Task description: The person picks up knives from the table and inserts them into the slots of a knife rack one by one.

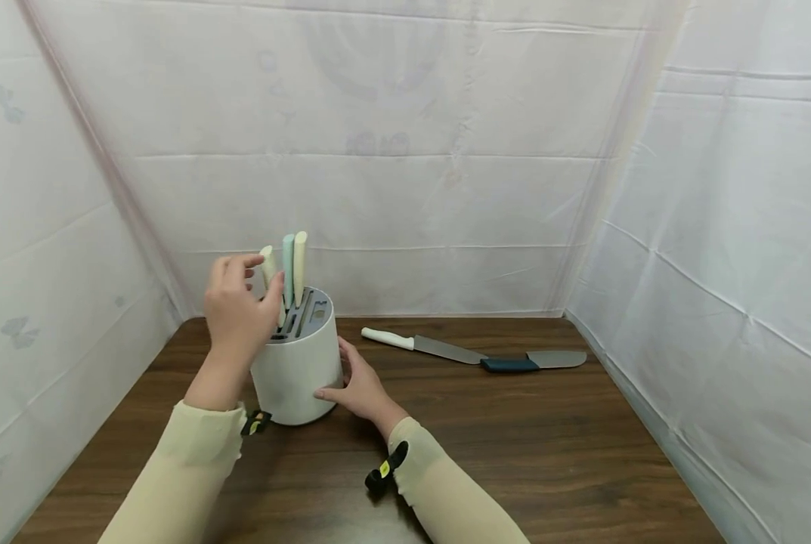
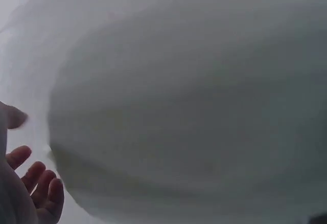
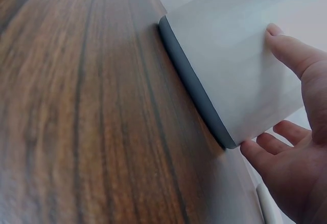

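Observation:
A white knife block (image 1: 296, 378) with a grey slotted top stands upright on the table. Three handles rise from its left and back slots: a pale cream handle (image 1: 267, 261), a light teal handle (image 1: 288, 264) and a cream-yellow handle (image 1: 299, 264). My left hand (image 1: 238, 310) is raised at the leftmost handle, index finger and thumb spread on either side of it. In the left wrist view, the fingers (image 2: 38, 178) are loosely bent, apart from the thumb. My right hand (image 1: 360, 389) holds the block's lower right side, thumb across the front and fingers round the side.
Right of the block lies a white-handled knife (image 1: 432, 346), its tip near a dark-blue-handled broad knife (image 1: 534, 361). White sheeting (image 1: 391, 189) walls the wooden table (image 1: 514, 453) at the back and both sides. A black strap (image 1: 386, 472) sits at the right cuff.

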A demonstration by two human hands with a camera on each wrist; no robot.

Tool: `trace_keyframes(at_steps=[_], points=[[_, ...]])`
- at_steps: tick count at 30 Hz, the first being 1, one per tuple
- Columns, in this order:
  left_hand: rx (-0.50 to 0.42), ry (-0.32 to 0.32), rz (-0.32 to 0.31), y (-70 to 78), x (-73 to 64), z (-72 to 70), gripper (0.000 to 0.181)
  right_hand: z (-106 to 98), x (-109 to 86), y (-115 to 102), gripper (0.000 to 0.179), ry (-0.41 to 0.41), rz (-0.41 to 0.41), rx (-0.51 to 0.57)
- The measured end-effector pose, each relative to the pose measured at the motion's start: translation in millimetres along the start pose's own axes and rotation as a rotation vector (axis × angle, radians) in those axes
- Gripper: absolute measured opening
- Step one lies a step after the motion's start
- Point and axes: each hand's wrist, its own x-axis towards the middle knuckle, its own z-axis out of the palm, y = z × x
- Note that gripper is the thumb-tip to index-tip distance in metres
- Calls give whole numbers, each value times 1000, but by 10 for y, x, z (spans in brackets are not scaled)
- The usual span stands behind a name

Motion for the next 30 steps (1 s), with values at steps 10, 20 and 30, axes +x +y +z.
trace_keyframes(at_steps=[10, 20, 30], points=[[-202, -189, -167, -867, -590, -23, 69, 20, -19, 42, 101, 2, 28, 5], [-381, -327, -220, -1006, -809, -14, 111, 10, -23, 48, 100, 17, 38, -5], [-416, -390, -254, -1113, -835, 30, 112, -17, -28, 21, 93, 38, 48, 6]])
